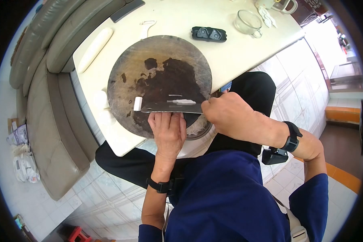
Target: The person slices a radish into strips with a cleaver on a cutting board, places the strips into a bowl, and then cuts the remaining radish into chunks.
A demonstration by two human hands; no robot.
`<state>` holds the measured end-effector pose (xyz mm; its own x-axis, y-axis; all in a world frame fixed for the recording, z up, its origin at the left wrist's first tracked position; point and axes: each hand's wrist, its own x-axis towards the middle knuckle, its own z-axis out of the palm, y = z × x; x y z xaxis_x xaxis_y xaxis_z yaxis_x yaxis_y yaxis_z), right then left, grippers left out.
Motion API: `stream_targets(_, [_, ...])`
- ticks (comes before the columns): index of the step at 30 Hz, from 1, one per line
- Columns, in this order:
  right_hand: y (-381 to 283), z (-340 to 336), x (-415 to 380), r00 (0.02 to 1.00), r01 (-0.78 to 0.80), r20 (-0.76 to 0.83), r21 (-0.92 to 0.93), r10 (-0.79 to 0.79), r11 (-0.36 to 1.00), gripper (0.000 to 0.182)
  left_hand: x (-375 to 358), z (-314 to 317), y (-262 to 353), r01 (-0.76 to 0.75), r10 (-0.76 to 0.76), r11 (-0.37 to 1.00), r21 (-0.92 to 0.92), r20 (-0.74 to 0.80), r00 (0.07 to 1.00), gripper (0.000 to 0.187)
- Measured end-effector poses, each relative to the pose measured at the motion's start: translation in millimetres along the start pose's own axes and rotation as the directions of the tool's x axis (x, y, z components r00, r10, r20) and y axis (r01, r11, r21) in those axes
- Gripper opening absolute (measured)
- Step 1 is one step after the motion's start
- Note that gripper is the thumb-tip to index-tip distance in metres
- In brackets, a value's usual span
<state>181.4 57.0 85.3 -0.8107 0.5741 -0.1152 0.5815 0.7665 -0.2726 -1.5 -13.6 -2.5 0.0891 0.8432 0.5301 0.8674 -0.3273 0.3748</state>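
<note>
A cleaver (171, 108) lies across the lower part of a round wooden chopping board (121, 88), its blade nearly level in view. My right hand (226, 111) is closed around its handle at the board's right side. Just below the blade, my left hand (168, 128) presses its fingers together on the board, close against the cleaver; whatever is under them is hidden. Thin white slices (182, 102) cling at the blade's upper side. A short white chunk (138, 103) sits by the cleaver's left end. Dark wet patches cover much of the board.
On the cream table (169, 16) lie a long white radish-like vegetable (95, 49), a white peeler (148, 28), a black case-like device (209, 34) and a glass cup (248, 23). White pieces (103, 105) rest left of the board. A grey sofa (56, 133) stands at left.
</note>
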Motion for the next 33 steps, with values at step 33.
stream_targets(33, [0, 1, 0, 0.999, 0.029, -0.023, 0.026, -0.029, 0.999, 0.014, -4, 0, 1, 0.012, -0.012, 1.0, -0.002, -0.014, 1.0, 0.021])
